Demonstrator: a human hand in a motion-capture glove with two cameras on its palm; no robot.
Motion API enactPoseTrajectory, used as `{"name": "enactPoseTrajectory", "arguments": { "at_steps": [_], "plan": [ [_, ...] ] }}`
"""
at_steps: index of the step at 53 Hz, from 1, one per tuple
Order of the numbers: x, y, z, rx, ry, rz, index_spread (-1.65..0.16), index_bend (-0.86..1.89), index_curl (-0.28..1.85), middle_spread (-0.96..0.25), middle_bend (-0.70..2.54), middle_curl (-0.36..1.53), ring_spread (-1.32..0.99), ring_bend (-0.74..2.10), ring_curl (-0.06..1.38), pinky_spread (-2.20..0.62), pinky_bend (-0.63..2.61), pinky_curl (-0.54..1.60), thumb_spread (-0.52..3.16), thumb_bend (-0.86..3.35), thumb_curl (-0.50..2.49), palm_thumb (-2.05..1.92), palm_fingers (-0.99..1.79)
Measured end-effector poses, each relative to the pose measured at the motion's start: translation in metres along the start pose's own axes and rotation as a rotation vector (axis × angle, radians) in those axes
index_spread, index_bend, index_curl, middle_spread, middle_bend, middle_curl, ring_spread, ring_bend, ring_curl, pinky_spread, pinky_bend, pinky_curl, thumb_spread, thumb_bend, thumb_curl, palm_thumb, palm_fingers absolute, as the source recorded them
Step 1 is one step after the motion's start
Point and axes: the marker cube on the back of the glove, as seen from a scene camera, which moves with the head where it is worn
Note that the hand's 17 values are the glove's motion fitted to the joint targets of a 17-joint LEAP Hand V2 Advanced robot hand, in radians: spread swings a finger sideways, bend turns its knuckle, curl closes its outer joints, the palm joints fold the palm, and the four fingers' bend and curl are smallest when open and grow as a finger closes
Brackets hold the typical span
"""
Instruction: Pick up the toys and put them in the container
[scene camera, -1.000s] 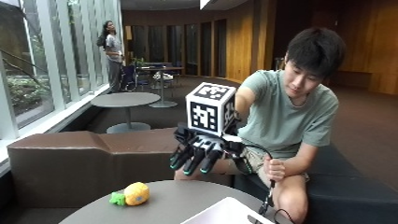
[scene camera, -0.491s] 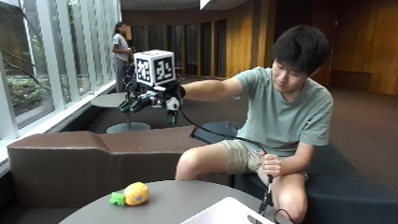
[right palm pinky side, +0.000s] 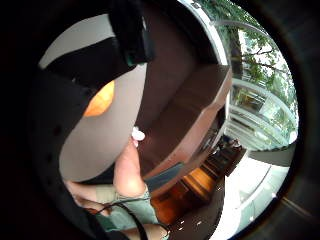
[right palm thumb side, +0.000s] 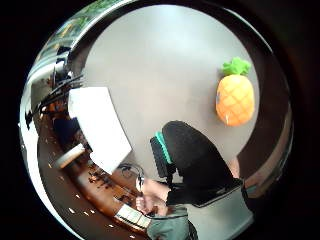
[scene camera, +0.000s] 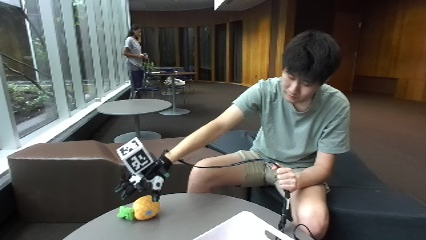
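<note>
A small orange pineapple toy (scene camera: 146, 208) with a green leafy top lies on the round grey table (scene camera: 190, 217) near its left edge. My gloved right hand (scene camera: 142, 179) hovers just above it, fingers spread and pointing down, holding nothing. The thumb side palm view shows the pineapple toy (right palm thumb side: 235, 98) whole on the table (right palm thumb side: 165, 60), apart from a gloved finger (right palm thumb side: 192, 160). In the little finger side view the glove hides part of the pineapple toy (right palm pinky side: 100, 99). The white container (scene camera: 243, 228) stands at the table's near right; the white container (right palm thumb side: 99, 127) looks empty.
A brown bench (scene camera: 60, 175) runs behind the table, and the person sits on a dark seat (scene camera: 373, 195) at the right. The bare left hand (scene camera: 285, 178) holds a black cable above the knee. Bare tabletop lies between the pineapple and the container.
The gloved hand was raised high to the left half a second ago and has since dropped to just above the pineapple. The pineapple and container have not moved.
</note>
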Motion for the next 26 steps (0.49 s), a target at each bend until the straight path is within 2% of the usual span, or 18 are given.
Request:
{"name": "enactPoseTrajectory", "arguments": {
  "at_steps": [9, 15, 17, 18, 21, 23, 26],
  "plan": [
    [0.019, -0.025, 0.086, -0.107, -0.051, 0.105, -0.26, 0.09, 0.17, 0.05, 0.09, 0.23, 0.08, 0.47, 0.31, 0.06, 1.24, 0.40, 1.25, -0.03, 0.28, -0.04, -0.23],
    [0.014, -0.030, 0.097, 0.059, -0.108, 0.148, -0.26, 0.05, 0.15, 0.05, 0.05, 0.19, 0.06, 0.66, 0.35, 0.02, 1.33, 0.41, 1.26, -0.02, 0.28, -0.02, -0.14],
    [0.014, -0.031, 0.098, 0.106, -0.109, 0.156, -0.26, 0.09, 0.15, 0.05, 0.03, 0.17, 0.01, 0.85, 0.40, -0.05, 1.34, 0.41, 1.30, 0.00, 0.29, 0.02, 0.01],
    [0.013, -0.032, 0.098, 0.125, -0.104, 0.157, -0.26, 0.13, 0.16, 0.05, 0.05, 0.16, -0.03, 0.95, 0.42, -0.10, 1.38, 0.42, 1.33, 0.04, 0.30, 0.08, 0.16],
    [0.009, -0.034, 0.095, 0.176, -0.074, 0.150, -0.26, 0.16, 0.17, 0.05, 0.10, 0.15, -0.10, 1.05, 0.43, -0.18, 1.38, 0.39, 1.39, 0.09, 0.32, 0.17, 0.32],
    [0.007, -0.034, 0.093, 0.191, -0.055, 0.140, -0.25, 0.16, 0.17, 0.03, 0.20, 0.18, -0.16, 1.14, 0.46, -0.25, 1.37, 0.38, 1.45, 0.15, 0.35, 0.27, 0.54],
    [0.002, -0.033, 0.088, 0.172, -0.023, 0.118, -0.24, 0.15, 0.17, 0.00, 0.30, 0.22, -0.21, 1.15, 0.47, -0.29, 1.34, 0.38, 1.43, 0.22, 0.40, 0.42, 0.65]
  ]
}}
